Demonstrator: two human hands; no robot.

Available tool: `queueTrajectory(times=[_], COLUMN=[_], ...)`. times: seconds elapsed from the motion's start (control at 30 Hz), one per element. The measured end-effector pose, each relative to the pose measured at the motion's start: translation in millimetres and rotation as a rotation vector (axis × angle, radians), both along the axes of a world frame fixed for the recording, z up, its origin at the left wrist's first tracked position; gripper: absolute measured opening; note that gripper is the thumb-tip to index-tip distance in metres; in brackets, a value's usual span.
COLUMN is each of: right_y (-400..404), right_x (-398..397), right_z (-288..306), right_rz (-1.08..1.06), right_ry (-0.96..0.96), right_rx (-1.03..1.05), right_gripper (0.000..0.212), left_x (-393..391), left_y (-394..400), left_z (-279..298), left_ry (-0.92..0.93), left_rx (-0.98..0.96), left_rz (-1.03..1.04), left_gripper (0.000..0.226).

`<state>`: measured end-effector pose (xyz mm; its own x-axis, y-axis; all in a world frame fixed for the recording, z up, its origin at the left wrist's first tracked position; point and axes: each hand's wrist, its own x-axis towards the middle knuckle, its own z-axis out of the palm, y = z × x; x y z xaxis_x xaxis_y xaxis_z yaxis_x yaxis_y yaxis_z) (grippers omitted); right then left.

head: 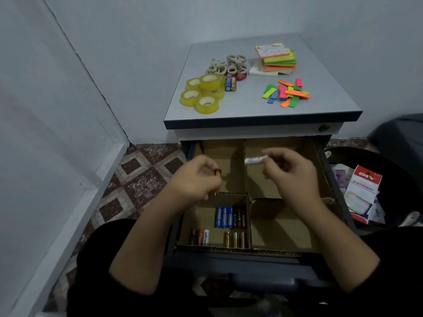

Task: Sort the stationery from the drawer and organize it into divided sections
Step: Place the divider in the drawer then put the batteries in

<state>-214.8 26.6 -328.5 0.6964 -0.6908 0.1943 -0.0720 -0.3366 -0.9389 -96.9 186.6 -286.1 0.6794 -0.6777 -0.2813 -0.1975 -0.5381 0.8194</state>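
Above the open drawer [320,248], the left hand [194,179] pinches an orange battery [217,173] and the right hand [290,172] grips a blurred white battery [254,160], while more batteries [230,217] lie in the cardboard divider's [248,216] front-left section

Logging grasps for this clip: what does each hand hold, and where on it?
Left hand pinches an orange battery near its end. Right hand pinches a white battery at one end; the rest sticks out.
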Motion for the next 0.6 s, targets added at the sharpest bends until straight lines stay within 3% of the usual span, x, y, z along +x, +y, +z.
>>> queueTrajectory(times=[0.1,0.3,0.43,0.6], right_y=[12.0,35.3,64.5,80.5], right_x=[-3.0,3.0,25.4,52.5], right_z=[-12.5,-1.2,-11.4,-35.7], right_rz=[0.130,0.540,0.588,0.581], right_ry=[0.120,0.531,0.719,0.899], right_rx=[0.111,-0.170,-0.476,-0.447], right_gripper=[0.023,0.008,0.017,0.020], left_x=[0.6,15.1,18.7,19.4], left_y=[15.1,22.0,21.3,22.6], left_z=[-21.7,-48.6,-51.8,-54.1], left_ry=[0.087,0.006,0.050,0.050], left_rx=[0.020,0.054,-0.021,-0.020], left_rz=[-0.004,0.115,0.183,0.174], left_gripper=[0.020,0.021,0.023,0.023])
